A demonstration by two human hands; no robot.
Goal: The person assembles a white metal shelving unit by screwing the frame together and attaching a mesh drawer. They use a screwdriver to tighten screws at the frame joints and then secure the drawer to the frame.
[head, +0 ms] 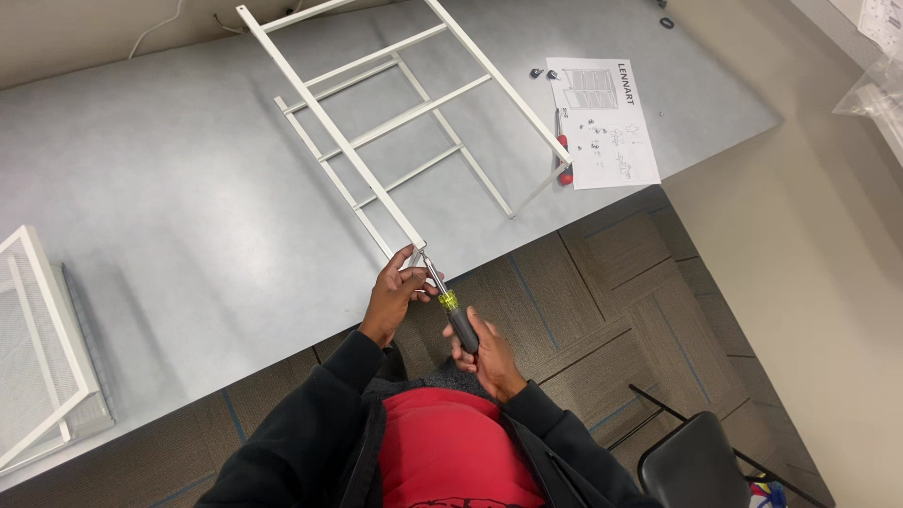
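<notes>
White instruction sheet point(604, 122) flat on grey table's far right, clear plastic bag point(870, 94) beyond table edge

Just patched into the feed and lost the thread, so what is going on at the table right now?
A person stands at the edge of a grey table. Their left hand grips the near end of a white metal ladder-like frame that lies across the table. Their right hand holds a screwdriver with a grey and yellow handle, its tip at that frame end. An instruction sheet and a red-handled tool lie farther off, and white mesh parts sit on the left.

Grey table point(188, 188) under white frames point(376, 122), leaflet point(607, 122)
</notes>
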